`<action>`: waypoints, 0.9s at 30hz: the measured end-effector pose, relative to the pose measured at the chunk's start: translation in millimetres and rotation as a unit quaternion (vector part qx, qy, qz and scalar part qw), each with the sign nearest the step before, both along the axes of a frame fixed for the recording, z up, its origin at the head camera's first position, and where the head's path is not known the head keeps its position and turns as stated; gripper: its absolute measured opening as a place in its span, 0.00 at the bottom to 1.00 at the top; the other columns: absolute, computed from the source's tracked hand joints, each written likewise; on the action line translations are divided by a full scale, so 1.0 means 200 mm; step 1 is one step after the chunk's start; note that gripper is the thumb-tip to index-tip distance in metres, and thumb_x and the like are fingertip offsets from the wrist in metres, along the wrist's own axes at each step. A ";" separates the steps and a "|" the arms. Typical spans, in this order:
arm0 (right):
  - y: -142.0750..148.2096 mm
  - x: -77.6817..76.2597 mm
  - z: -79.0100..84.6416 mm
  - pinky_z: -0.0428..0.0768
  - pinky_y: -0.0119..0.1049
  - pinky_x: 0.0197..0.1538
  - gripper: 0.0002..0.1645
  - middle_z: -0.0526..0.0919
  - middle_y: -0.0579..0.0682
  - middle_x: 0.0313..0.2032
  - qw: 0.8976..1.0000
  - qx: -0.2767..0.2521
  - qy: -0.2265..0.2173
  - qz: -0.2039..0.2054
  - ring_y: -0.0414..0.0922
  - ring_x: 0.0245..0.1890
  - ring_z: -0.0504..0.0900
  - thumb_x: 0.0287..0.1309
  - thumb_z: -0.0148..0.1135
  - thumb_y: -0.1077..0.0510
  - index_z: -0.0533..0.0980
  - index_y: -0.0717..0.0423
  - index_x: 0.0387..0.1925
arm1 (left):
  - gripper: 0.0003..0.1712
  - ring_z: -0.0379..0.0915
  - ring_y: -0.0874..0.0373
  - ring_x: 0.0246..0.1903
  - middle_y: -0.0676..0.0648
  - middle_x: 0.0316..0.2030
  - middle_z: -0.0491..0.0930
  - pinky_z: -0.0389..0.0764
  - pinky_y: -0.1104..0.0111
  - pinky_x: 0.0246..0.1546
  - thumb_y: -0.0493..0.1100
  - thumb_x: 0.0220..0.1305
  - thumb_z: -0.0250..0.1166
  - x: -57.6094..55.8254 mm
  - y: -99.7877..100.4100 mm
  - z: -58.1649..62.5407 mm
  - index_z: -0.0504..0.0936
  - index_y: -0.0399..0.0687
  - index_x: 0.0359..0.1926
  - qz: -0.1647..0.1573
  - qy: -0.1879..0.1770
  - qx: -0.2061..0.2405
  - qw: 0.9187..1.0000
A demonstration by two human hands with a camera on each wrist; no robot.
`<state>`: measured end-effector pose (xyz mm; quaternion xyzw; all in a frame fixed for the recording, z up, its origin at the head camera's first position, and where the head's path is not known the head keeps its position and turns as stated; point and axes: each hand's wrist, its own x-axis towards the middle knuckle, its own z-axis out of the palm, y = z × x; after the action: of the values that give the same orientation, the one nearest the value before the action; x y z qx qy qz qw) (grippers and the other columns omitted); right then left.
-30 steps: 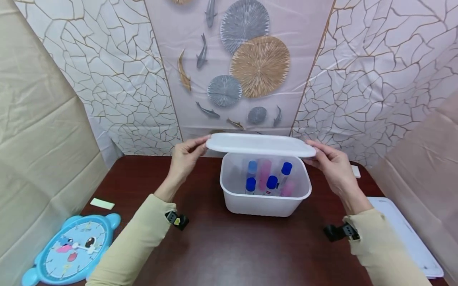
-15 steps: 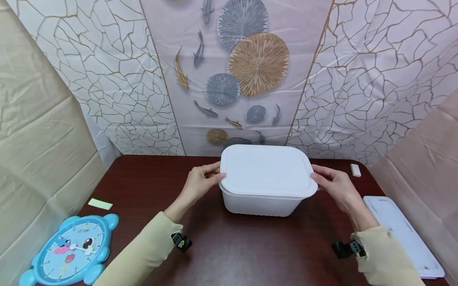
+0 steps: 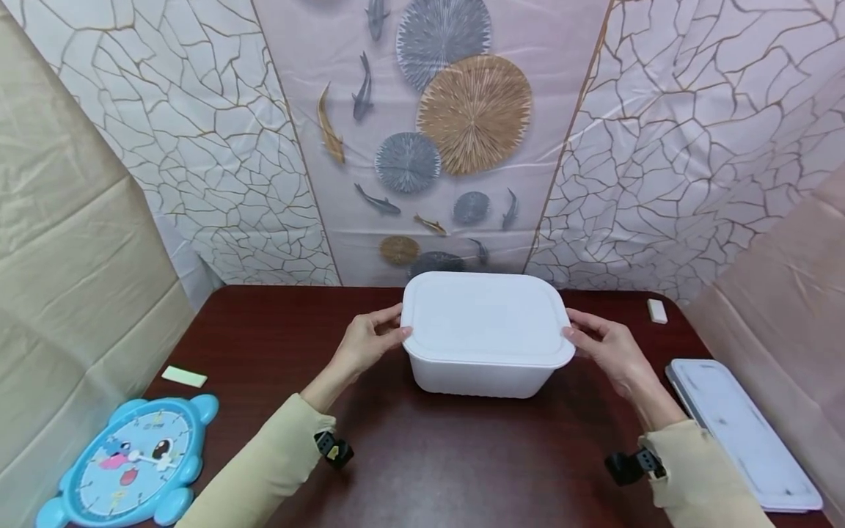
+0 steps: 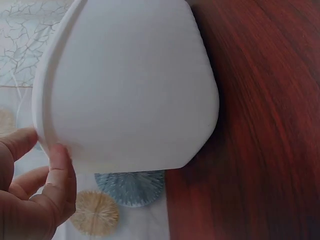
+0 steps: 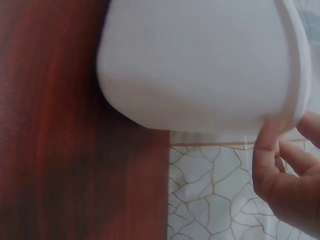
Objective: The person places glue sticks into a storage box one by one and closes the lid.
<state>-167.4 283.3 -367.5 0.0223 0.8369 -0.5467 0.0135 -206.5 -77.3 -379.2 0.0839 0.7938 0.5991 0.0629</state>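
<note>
A white lid (image 3: 485, 317) lies flat over the white plastic box (image 3: 478, 378) in the middle of the table, hiding what is inside. My left hand (image 3: 366, 343) pinches the left end of the lid, thumb on top and fingers beneath the rim. At the right end, my right hand (image 3: 610, 352) holds the edge the same way. Both wrist views look at the box's smooth side wall (image 4: 135, 85), with the left-hand fingers (image 4: 59, 172) and right-hand fingers (image 5: 267, 150) at the rim.
A blue cartoon clock (image 3: 132, 462) lies at the table's left edge, a pale green strip (image 3: 185, 377) behind it. On the right are a flat white tray-like panel (image 3: 746, 433) and a small white block (image 3: 656, 311). Patterned cloth (image 3: 422, 147) hangs behind the table.
Both hands have lowered the lid from above the box onto its rim, covering the blue-capped and pink tubes inside. In the last half second it shifted slightly left.
</note>
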 end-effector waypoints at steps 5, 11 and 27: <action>-0.05 0.01 -0.01 0.79 0.23 0.40 0.37 0.70 0.66 0.57 1.000 -0.004 -0.010 -0.003 0.26 0.36 0.74 0.63 0.57 0.50 0.59 0.65 0.67 | 0.29 0.77 0.62 0.38 0.41 0.44 0.75 0.80 0.59 0.46 0.35 0.58 0.66 0.01 -0.04 -0.02 0.72 0.40 0.61 0.007 -0.044 0.047 0.998; -0.12 0.02 -0.02 0.80 0.26 0.41 0.36 0.72 0.60 0.51 0.999 -0.037 -0.005 0.003 0.26 0.36 0.75 0.63 0.58 0.52 0.60 0.66 0.66 | 0.28 0.76 0.63 0.38 0.40 0.45 0.74 0.81 0.58 0.46 0.34 0.58 0.65 0.02 -0.12 -0.01 0.72 0.37 0.61 0.009 -0.048 0.041 0.998; -0.18 0.03 -0.04 0.80 0.25 0.40 0.34 0.73 0.48 0.43 0.999 -0.049 0.018 0.008 0.26 0.36 0.74 0.63 0.59 0.55 0.62 0.68 0.65 | 0.28 0.77 0.61 0.41 0.36 0.47 0.76 0.80 0.59 0.46 0.36 0.60 0.64 0.03 -0.21 0.00 0.70 0.34 0.61 -0.013 -0.042 0.012 0.999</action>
<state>-161.3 246.6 -375.8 0.0055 0.8095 -0.5870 0.0042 -201.0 -118.9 -379.0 0.0698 0.7821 0.6106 0.1030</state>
